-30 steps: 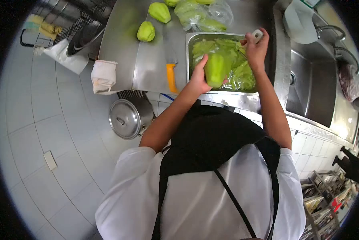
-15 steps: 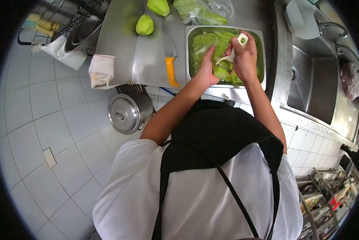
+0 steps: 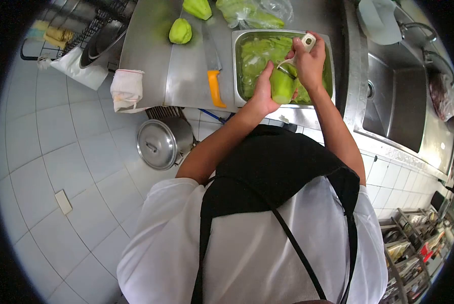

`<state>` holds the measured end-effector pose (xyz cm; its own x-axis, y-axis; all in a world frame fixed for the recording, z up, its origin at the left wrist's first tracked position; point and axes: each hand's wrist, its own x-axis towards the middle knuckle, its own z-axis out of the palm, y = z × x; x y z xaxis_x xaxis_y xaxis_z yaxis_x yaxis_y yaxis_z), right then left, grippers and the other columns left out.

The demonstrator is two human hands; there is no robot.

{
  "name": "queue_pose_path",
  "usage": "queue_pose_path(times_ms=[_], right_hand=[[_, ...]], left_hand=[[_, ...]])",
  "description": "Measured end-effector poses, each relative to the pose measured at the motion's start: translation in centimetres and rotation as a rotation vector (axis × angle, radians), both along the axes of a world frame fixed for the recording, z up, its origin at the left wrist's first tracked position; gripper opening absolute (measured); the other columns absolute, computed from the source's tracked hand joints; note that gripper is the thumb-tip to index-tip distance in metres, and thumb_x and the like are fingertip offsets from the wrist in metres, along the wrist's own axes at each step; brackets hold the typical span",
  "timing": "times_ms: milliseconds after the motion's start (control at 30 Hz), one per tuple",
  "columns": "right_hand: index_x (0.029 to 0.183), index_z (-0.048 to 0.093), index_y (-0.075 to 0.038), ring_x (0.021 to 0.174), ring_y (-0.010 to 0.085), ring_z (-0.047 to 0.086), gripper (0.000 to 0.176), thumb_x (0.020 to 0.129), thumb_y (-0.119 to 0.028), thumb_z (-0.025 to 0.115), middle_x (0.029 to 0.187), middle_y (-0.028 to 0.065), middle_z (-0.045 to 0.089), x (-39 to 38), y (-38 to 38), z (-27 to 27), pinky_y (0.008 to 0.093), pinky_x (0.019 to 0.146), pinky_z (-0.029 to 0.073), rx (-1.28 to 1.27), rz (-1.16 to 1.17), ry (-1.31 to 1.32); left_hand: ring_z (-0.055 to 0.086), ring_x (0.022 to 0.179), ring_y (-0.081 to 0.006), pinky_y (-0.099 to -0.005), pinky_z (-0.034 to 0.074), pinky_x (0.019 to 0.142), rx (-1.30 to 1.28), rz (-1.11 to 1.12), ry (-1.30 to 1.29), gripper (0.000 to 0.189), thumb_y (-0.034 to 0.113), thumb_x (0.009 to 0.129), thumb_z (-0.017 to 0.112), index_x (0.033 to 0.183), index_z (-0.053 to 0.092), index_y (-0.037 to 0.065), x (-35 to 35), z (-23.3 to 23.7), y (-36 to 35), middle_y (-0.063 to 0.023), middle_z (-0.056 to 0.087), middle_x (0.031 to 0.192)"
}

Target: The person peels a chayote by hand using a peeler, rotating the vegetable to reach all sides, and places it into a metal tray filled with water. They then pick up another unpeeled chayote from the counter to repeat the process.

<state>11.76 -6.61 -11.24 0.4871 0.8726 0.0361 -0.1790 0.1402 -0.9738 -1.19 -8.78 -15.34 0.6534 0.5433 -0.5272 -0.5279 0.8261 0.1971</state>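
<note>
White plastic peeler [image 3: 308, 41], clamped in the right hand [image 3: 310, 63], has shifted toward the far end of the long pale-green vegetable [image 3: 281, 90]; blade looks positioned on its far part. Left fingers and palm [image 3: 262, 95] grip the vegetable over the rectangular steel pan [image 3: 235, 76]. Versus the last frame, its near end is more exposed.

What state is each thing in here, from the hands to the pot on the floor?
Left hand: closed around a chayote
Right hand: gripping the peeler
Steel pan: holding green peelings
Knife: lying flat
Two other chayotes: whole
Plastic bag: lying on the counter
Pot: lidded
White cloth: folded
</note>
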Motion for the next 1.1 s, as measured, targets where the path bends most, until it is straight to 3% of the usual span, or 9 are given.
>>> queue_pose_path(times_ms=[267, 400, 500, 633, 733, 833, 933, 1033, 1100], right_hand=[[0.125, 0.037, -0.001, 0.060, 0.0173, 0.061, 0.043, 0.091, -0.006, 0.063, 0.086, 0.0112, 0.060, 4.4, 2.2, -5.1, 0.0309, 0.055, 0.052, -0.040, -0.216, -0.063], [0.129, 0.040, -0.007, 0.074, 0.0243, 0.068, 0.048, 0.090, -0.012, 0.067, 0.092, 0.0184, 0.065, 5.7, 1.3, -6.2, 0.0377, 0.063, 0.054, -0.175, -0.199, -0.403], [0.127, 0.041, 0.001, 0.064, 0.0272, 0.065, 0.051, 0.088, -0.018, 0.068, 0.096, 0.0179, 0.065, 5.9, 0.4, -6.0, 0.0425, 0.067, 0.053, -0.290, 0.061, -0.888], [0.125, 0.050, 0.001, 0.074, 0.0261, 0.067, 0.059, 0.079, -0.025, 0.078, 0.092, 0.0169, 0.068, 3.6, -0.6, -1.4, 0.0405, 0.068, 0.052, -0.183, 0.098, -0.786], [0.122, 0.054, 0.001, 0.080, 0.0309, 0.067, 0.061, 0.073, -0.024, 0.081, 0.093, 0.0196, 0.069, 2.2, -1.2, 0.5, 0.0407, 0.076, 0.053, -0.394, 0.367, -0.559], [0.122, 0.054, 0.003, 0.084, 0.0305, 0.068, 0.063, 0.072, -0.025, 0.079, 0.095, 0.0202, 0.068, 2.7, -1.3, 0.6, 0.0411, 0.078, 0.053, -0.438, 0.387, -0.245], [0.118, 0.057, 0.003, 0.084, 0.0277, 0.068, 0.057, 0.072, -0.023, 0.077, 0.092, 0.0195, 0.069, 4.6, -0.7, -3.1, 0.0399, 0.074, 0.055, -0.576, 0.320, -0.367], [0.115, 0.058, 0.003, 0.081, 0.0234, 0.069, 0.051, 0.072, -0.018, 0.076, 0.089, 0.0182, 0.068, 6.4, -1.3, -6.4, 0.0367, 0.063, 0.055, -0.556, 0.147, -0.922], [0.113, 0.059, 0.004, 0.078, 0.0197, 0.068, 0.047, 0.073, -0.016, 0.076, 0.088, 0.0164, 0.068, 6.9, -2.1, -6.8, 0.0330, 0.058, 0.054, -0.503, 0.063, -0.967]], left_hand=[[0.063, 0.091, -0.0370, -0.0504, 0.052, 0.073, 0.066, -0.086, -0.014, 0.059, 0.058, 0.095, 0.047, 0.120, 0.056, 0.006, -0.6, 1.5, -0.6, -0.0144, 0.063, 0.106], [0.062, 0.092, -0.0362, -0.0506, 0.052, 0.077, 0.092, -0.074, -0.005, 0.060, 0.060, 0.094, 0.048, 0.120, 0.056, 0.006, -1.1, 2.3, -0.1, -0.0144, 0.063, 0.107], [0.060, 0.100, -0.0421, -0.0523, 0.052, 0.081, 0.026, -0.023, -0.012, 0.069, 0.065, 0.092, 0.046, 0.125, 0.055, 0.005, -1.3, 0.9, 0.9, -0.0174, 0.062, 0.113], [0.061, 0.099, -0.0356, -0.0518, 0.051, 0.083, 0.059, 0.045, 0.043, 0.063, 0.062, 0.093, 0.049, 0.123, 0.056, 0.008, -1.2, -0.1, 2.1, -0.0137, 0.062, 0.112], [0.061, 0.099, -0.0304, -0.0522, 0.050, 0.084, 0.152, 0.037, 0.048, 0.057, 0.058, 0.093, 0.052, 0.123, 0.056, 0.010, -1.1, 0.0, 2.7, -0.0112, 0.062, 0.112], [0.061, 0.101, -0.0287, -0.0530, 0.050, 0.085, 0.161, 0.039, 0.114, 0.053, 0.055, 0.093, 0.054, 0.123, 0.056, 0.011, -0.9, 0.9, 2.6, -0.0105, 0.062, 0.112], [0.061, 0.100, -0.0315, -0.0531, 0.051, 0.084, 0.105, 0.034, 0.105, 0.053, 0.054, 0.093, 0.054, 0.122, 0.056, 0.010, -1.1, 0.6, 2.3, -0.0125, 0.062, 0.111], [0.062, 0.094, -0.0342, -0.0521, 0.052, 0.080, 0.011, 0.000, 0.096, 0.052, 0.055, 0.093, 0.053, 0.119, 0.058, 0.010, -1.0, 0.9, 2.2, -0.0137, 0.063, 0.106], [0.061, 0.096, -0.0361, -0.0527, 0.051, 0.082, -0.045, -0.001, 0.109, 0.052, 0.055, 0.093, 0.053, 0.119, 0.058, 0.009, -1.1, 1.1, 2.0, -0.0147, 0.063, 0.107]])
